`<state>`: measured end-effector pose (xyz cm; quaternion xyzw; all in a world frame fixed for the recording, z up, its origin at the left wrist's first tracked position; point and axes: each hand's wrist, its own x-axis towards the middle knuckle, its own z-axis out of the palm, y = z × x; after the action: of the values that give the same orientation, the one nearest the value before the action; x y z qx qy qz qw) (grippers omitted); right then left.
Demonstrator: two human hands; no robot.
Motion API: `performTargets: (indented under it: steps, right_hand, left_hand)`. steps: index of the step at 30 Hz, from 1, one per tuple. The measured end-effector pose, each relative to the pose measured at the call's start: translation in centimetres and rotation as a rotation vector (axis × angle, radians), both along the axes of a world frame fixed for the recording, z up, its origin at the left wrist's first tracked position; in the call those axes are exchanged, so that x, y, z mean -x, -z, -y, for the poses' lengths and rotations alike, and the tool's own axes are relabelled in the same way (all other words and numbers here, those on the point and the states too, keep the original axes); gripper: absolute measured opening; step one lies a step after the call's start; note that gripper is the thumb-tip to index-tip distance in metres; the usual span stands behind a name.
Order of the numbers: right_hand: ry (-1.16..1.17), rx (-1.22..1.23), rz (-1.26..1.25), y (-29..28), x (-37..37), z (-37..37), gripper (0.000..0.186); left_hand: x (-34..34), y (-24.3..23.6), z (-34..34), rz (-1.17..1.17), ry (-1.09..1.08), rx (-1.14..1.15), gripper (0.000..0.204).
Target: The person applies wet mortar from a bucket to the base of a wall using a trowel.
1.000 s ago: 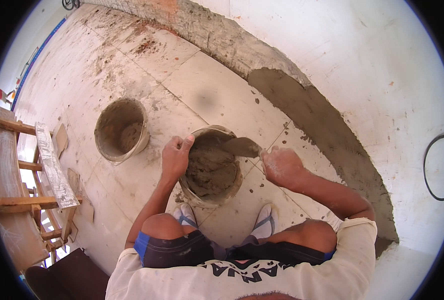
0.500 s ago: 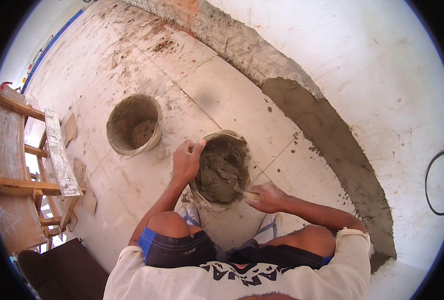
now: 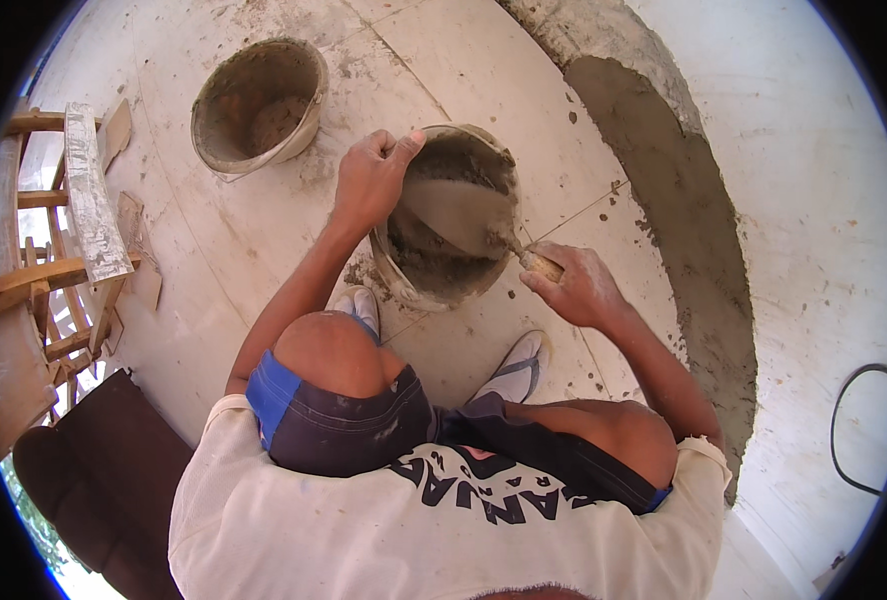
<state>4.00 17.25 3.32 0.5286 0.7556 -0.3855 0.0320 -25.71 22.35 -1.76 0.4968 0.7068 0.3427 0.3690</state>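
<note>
sandalled feet [image 3: 516,368] on the floor [image 3: 194,235], knees bent. near bucket [image 3: 396,270] upright just ahead of them, grey mortar [image 3: 442,272] inside. left hand [image 3: 372,180] clamped on its left rim, thumb on top. right hand [image 3: 576,285] closed round the handle of a trowel [image 3: 449,212]; blade across the bucket's mouth, whether touching mortar cannot tell. farther: second bucket [image 3: 234,120] ahead-left, apart. wet mortar strip [image 3: 689,190] along the white wall [image 3: 814,200], right. wooden frame [image 3: 39,285] far left.
</note>
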Motion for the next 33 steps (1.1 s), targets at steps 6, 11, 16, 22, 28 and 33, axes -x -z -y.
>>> performTargets:
  steps: [6,11,16,22,28,33]
  right_hand:
    - [-0.098,-0.112,0.440,-4.1,-2.4,-2.7,0.034]
    - [-0.190,-0.036,0.518,-1.8,-2.1,-3.5,0.034]
    - [-0.184,0.016,0.085,6.4,0.1,-0.3,0.039]
    - [-0.059,0.290,-0.017,2.7,0.8,0.3,0.040]
    - [-0.159,0.022,-0.089,1.1,-1.2,-0.4,0.048]
    - [-0.154,0.136,-0.191,-3.3,-2.9,-2.1,0.049]
  left_hand:
    - [-0.2,-0.3,0.5,-0.007,-0.002,0.021,0.054]
    - [-1.0,-0.5,0.5,0.009,0.001,-0.004,0.052]
    - [-1.8,-0.6,0.8,-0.010,-0.016,-0.018,0.052]
    - [0.2,0.3,0.6,-0.058,-0.037,-0.072,0.050]
    - [3.9,4.1,0.6,0.039,-0.079,-0.125,0.048]
    - [4.7,4.3,0.4,0.215,-0.081,-0.060,0.050]
